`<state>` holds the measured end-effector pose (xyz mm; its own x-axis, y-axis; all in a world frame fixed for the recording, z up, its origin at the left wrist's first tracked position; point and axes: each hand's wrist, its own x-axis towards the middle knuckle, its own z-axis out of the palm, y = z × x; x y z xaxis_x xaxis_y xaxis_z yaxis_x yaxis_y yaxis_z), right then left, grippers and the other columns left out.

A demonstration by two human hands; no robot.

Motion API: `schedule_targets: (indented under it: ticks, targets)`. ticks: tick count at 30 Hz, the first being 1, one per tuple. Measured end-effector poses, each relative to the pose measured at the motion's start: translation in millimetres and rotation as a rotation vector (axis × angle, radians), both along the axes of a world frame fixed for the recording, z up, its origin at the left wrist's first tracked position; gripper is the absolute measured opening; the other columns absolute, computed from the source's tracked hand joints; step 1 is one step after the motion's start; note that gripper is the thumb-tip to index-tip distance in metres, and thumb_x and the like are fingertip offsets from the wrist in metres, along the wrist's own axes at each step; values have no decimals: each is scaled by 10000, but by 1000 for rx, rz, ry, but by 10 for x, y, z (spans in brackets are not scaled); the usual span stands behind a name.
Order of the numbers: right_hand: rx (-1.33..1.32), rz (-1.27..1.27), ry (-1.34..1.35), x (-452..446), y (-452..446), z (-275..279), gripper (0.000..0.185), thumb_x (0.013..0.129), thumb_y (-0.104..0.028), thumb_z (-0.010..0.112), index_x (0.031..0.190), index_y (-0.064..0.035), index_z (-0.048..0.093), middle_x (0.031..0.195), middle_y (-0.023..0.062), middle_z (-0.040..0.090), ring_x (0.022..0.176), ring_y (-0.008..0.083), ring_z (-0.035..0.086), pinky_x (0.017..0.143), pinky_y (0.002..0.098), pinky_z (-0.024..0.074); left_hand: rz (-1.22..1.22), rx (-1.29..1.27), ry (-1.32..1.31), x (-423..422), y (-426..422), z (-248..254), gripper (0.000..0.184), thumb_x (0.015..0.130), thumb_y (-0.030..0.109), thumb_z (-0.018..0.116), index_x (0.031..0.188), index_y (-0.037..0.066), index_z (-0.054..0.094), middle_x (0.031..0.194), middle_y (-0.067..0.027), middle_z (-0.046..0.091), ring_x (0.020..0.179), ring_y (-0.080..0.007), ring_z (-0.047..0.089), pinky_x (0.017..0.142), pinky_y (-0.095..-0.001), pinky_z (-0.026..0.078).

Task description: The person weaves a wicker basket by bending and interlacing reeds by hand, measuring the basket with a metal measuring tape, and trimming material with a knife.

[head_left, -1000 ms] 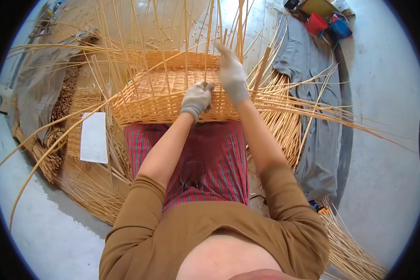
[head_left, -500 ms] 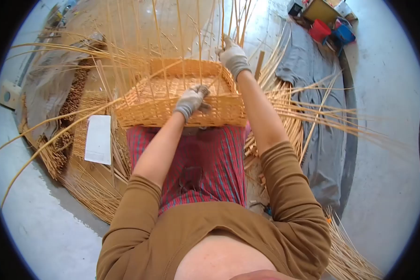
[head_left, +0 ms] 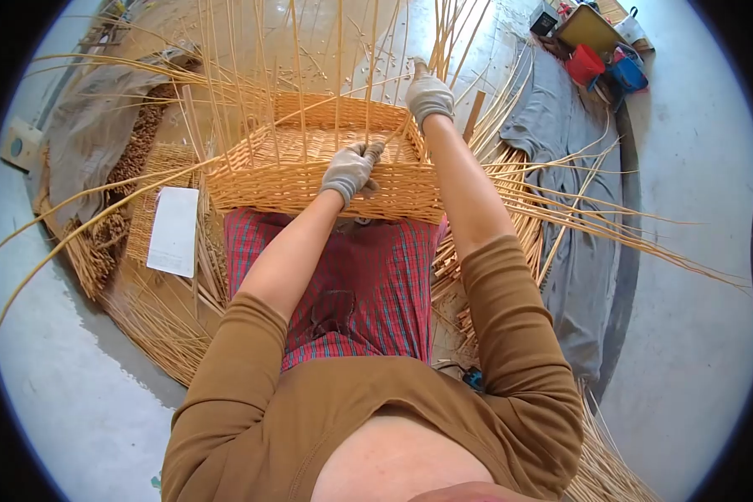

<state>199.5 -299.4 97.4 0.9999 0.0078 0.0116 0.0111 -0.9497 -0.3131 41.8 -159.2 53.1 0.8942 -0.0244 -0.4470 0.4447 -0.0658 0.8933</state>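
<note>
A rectangular wicker basket (head_left: pixel 309 191) rests on the checked cloth over my lap. Upright willow rods (head_left: pixel 340 75) rise from its walls. My left hand (head_left: pixel 351 170), in a pale work glove, is closed at the front rim, with its fingers around a rod there and the thumb up. Beyond the right wall, my right hand (head_left: pixel 429 94), also gloved, reaches past the far right corner. Its fingers look pinched together beside the upright rods; a thin rod slants across the basket towards them, but what they grip is partly hidden.
Bundles of loose rods (head_left: pixel 163 326) lie at the left, near a white sheet (head_left: pixel 174 232). At the right, long rods stick out over a grey cloth (head_left: pixel 573 276). A red bucket (head_left: pixel 586 65) and a blue bucket (head_left: pixel 627 71) stand at the far right.
My right hand has shifted slightly right and away from me. My left hand has moved a little right along the front rim. A thin rod now slants across towards the right hand.
</note>
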Motion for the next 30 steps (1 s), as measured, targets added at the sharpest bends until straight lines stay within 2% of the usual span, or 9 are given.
schedule_targets:
  ticks: [3,8,10,13,17,22,24,27,30]
  targets:
    - [70,-11,89,72,30,-34,773,949,-348,506,1549,-311,20,1143,275,637,1045,377,653,895,459,501,-4,347,13,-3,-57,100,489,956,469,560,1113,8,599,746,-107,667,498,-167,641,442,-307,549]
    - [302,97,-56,-804,-88,58,913,908,-432,620,1549,-258,-5,1059,271,665,1020,374,651,878,433,501,19,100,-83,-44,26,-34,454,979,430,538,1129,5,592,887,-96,689,523,-164,652,459,-307,557]
    - [846,8,36,-1033,-181,-143,746,893,-350,669,1502,-183,273,955,217,688,880,311,670,810,396,522,-6,69,-37,-41,29,1,430,989,405,532,1137,5,591,951,-84,689,545,-166,662,472,-307,566]
    - [471,10,-80,-1024,-161,-126,410,884,-267,696,1216,-68,560,855,150,682,724,202,649,710,354,532,-12,40,-8,34,33,3,445,968,398,575,1115,-22,589,940,-113,685,555,-175,667,475,-308,569]
    - [1144,-2,-281,-1561,-159,-327,142,919,-107,640,857,-19,548,799,65,652,656,127,595,821,368,554,-37,85,-13,44,61,29,369,931,338,650,1026,-12,587,865,-126,678,594,-177,674,493,-322,579]
    - [1337,235,-567,-1779,-388,-906,38,976,-92,565,949,-66,569,881,49,671,765,114,634,671,296,600,-73,141,-30,35,13,-2,325,898,306,701,969,19,565,838,-98,670,603,-161,666,464,-306,570]
    - [1694,-95,-210,-1874,-542,-520,94,992,-162,551,1017,-86,599,975,111,691,883,182,676,741,325,597,-97,136,-16,122,28,113,422,847,367,751,1012,22,573,875,-118,685,698,-204,686,594,-357,590]
    - [1787,-119,-231,-1868,-956,-597,162,1002,-200,525,1073,-83,612,1016,116,699,925,221,690,707,307,610,36,807,-341,266,-53,288,688,725,606,759,1094,42,626,967,-131,704,979,-285,642,916,-403,472]
    - [1832,-98,-239,-1884,-1092,-648,158,1001,-189,524,1077,-82,612,1000,111,702,911,207,692,679,281,610,-64,786,-143,375,-152,347,644,702,651,747,964,70,663,972,-125,708,949,-269,662,836,-416,491]
